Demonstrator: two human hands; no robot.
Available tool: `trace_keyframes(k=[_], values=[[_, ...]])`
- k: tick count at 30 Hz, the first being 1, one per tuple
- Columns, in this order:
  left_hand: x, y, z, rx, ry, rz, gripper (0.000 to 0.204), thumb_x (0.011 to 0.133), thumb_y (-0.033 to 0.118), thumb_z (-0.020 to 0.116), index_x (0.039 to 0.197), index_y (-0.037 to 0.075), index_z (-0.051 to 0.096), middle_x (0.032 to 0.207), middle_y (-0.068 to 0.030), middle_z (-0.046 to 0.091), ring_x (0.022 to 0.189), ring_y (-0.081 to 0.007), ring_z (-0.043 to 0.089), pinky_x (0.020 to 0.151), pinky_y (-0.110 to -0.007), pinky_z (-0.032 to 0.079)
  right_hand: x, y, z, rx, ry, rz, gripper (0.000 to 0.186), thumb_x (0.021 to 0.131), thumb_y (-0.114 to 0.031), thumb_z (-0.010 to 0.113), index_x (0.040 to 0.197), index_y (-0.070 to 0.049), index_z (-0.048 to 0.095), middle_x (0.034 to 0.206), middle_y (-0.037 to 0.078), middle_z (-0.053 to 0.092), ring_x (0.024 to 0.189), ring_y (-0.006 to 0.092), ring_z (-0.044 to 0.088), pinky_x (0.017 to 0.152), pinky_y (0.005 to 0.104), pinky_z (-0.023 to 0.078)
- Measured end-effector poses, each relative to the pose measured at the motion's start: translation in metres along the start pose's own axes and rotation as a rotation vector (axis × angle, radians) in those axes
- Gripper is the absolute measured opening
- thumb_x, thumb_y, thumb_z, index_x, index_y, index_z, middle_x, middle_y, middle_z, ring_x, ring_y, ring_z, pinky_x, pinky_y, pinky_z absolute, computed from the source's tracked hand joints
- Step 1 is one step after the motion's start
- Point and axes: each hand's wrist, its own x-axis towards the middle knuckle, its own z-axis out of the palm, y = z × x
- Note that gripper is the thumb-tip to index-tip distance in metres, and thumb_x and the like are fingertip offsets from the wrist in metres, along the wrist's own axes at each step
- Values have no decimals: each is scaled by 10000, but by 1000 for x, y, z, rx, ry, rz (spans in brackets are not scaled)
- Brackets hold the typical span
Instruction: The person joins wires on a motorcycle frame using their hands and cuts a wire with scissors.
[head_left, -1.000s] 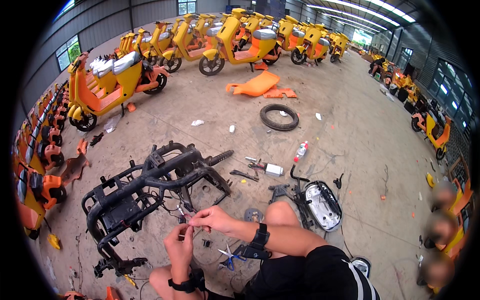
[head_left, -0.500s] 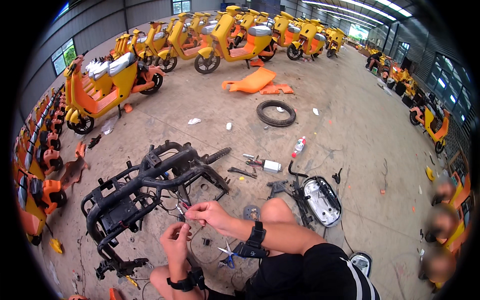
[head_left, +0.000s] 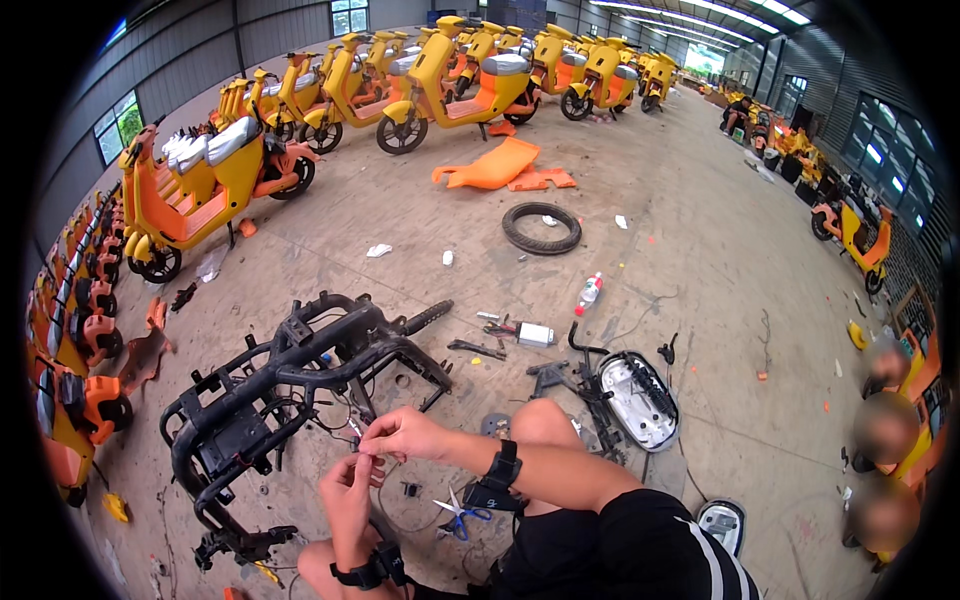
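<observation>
My right hand [head_left: 408,436] is closed in a pinch at the end of some thin wires [head_left: 354,428] that come out of a black scooter frame [head_left: 300,355]. My left hand [head_left: 345,492] meets it from below, thumb and fingertips pressed together against the right fingertips; whatever is between them is too small to make out. The bare frame lies on the floor to the left of both hands. Blue-handled scissors [head_left: 460,515] lie spread on the floor, right of my left wrist.
Beyond my knee lie a silver box with leads [head_left: 536,334], a white-lined oval shell [head_left: 640,400] and a bottle [head_left: 589,294]. Farther off are a black tire [head_left: 541,228] and an orange panel [head_left: 490,165]. Rows of yellow scooters [head_left: 460,85] stand at the back and left.
My left hand has come up to meet my right, and their fingertips now touch. My right hand has shifted slightly left and down. The whole view has tilted a little.
</observation>
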Motion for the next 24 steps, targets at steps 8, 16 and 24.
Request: trace_keyframes(k=[8, 16, 24], values=[[0, 4, 0, -145, -73, -49, 259, 975, 180, 565, 929, -63, 643, 795, -129, 677, 637, -155, 634, 565, -261, 514, 0, 6, -2, 53, -58, 29, 188, 858, -227, 723, 912, -48, 710, 708, -24, 622, 523, 41, 475, 464, 211, 360], [0, 1, 0, -156, -24, -87, 223, 966, 139, 571, 962, -67, 657, 769, -117, 674, 624, -146, 628, 544, -251, 499, -2, 2, 0, 137, -32, 104, 164, 890, -232, 681, 922, -71, 689, 682, -37, 582, 537, 42, 450, 502, 204, 344], [-2, -1, 3, 106, 6, -102, 193, 909, 123, 645, 926, -57, 711, 724, -80, 678, 582, -83, 574, 517, -221, 458, 2, 12, 0, 182, -4, 103, 154, 903, -209, 652, 943, -62, 676, 721, -19, 609, 545, 45, 478, 500, 211, 352]])
